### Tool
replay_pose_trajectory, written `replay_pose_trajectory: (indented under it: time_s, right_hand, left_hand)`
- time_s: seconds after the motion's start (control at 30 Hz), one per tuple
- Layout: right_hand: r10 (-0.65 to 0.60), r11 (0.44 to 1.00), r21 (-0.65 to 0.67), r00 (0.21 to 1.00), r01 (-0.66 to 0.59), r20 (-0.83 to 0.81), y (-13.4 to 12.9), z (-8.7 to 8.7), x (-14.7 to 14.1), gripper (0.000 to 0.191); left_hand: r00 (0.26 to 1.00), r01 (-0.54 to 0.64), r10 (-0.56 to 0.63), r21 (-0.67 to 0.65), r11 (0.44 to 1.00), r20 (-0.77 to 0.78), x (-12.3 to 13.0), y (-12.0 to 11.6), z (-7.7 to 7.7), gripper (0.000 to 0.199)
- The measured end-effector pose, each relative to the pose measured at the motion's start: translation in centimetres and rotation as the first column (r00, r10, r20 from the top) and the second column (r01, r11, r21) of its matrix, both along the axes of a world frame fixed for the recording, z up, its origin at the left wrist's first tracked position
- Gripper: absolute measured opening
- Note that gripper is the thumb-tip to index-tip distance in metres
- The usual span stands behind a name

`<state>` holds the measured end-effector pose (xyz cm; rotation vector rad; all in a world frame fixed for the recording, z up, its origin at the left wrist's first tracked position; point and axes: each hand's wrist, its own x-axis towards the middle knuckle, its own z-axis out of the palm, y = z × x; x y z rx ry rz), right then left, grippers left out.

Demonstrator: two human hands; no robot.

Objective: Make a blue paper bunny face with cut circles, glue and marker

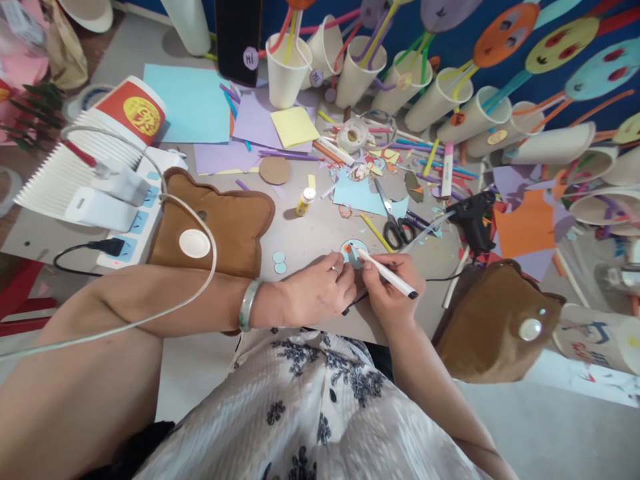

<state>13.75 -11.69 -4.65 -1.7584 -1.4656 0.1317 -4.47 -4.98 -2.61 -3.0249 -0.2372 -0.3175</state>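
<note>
My right hand (396, 288) grips a white marker (387, 272) with a black end, its tip down at a small light-blue paper circle (358, 248). An orange spot shows on that circle. Curled and low on the table, my left hand (323, 288) pinches the circle's near left edge with its fingertips, which hide part of it. A thin dark piece pokes out below these fingers; what it is I cannot make out. Two smaller blue paper discs (279, 262) lie left of my left hand. Black-handled scissors (395, 223) rest just beyond my right hand.
A glue stick (305, 201) stands upright. Right of the scissors is a black glue gun (474, 221) with its cord. Brown cushions (225, 223) flank the work area. Paper cups (289, 77) with straws line the back. At left, a power strip (131, 230) trails a white cable over my arm.
</note>
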Motion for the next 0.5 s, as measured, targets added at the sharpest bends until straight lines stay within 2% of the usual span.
replay_pose_trajectory:
  time_s: [0.5]
  right_hand:
    - [0.065, 0.997, 0.031, 0.998, -0.066, 0.022, 0.21, 0.26, -0.09, 0.006]
  left_hand:
    - [0.999, -0.012, 0.011, 0.031, 0.999, 0.052, 0.07, -0.02, -0.34, 0.035]
